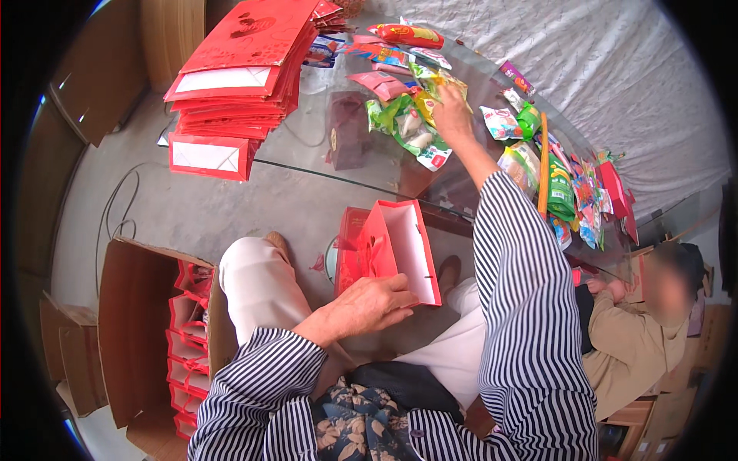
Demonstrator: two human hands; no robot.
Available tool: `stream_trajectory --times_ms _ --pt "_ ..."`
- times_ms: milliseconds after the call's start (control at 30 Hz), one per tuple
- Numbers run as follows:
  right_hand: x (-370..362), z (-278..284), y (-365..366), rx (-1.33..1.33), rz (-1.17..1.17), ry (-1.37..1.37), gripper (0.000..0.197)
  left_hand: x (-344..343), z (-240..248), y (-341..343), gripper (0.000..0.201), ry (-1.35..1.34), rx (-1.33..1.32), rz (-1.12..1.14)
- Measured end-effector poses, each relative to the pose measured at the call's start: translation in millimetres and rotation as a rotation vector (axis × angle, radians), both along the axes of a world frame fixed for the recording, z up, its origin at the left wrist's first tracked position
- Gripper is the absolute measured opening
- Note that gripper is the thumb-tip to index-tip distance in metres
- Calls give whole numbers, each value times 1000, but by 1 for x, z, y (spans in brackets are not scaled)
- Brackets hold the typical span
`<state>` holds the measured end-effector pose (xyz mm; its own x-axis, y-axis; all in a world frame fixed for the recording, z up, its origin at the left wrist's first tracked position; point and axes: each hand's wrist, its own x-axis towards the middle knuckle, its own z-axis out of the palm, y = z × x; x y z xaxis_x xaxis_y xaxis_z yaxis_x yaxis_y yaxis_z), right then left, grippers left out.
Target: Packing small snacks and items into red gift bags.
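Note:
My left hand [367, 306] grips the near edge of a red paper gift bag [378, 247], which stands with its white inside showing, just above my lap. My right hand [453, 115] is stretched out over the glass table, its fingers bent down and closed on a yellow-green snack packet [430, 77]. Just left of that hand lies a green and clear snack packet [409, 123]. Pink and red packets, among them a red sausage-shaped pack [407, 34], lie beyond it. My right fingertips are partly hidden by the packets.
A tall stack of flat red gift bags [238, 77] stands at the table's left. More snacks, including a green bag [561, 188], lie to the right beside an orange stick [544, 165]. At lower left, a cardboard box [142, 323] holds several red bags. Another person [634, 338] sits at right.

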<state>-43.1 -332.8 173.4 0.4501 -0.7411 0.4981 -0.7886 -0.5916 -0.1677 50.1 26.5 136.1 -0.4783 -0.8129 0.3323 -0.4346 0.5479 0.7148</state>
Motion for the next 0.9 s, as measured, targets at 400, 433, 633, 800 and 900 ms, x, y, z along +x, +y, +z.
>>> stream_trajectory --times_ms 400,433,633,800,900 --pt "-80 78 175 144 323 -333 37 -2 -12 0 23 14 17 -18" --pt "-87 83 192 145 311 -336 37 -3 -10 0 22 17 21 -17" --pt "-109 61 257 362 323 -307 33 -7 -11 2 22 8 18 -18" --pt "-104 30 281 398 340 -272 32 -7 -8 6 24 20 7 -11" --pt "-100 11 294 463 328 -133 21 -6 -10 7 25 23 -12 -10"
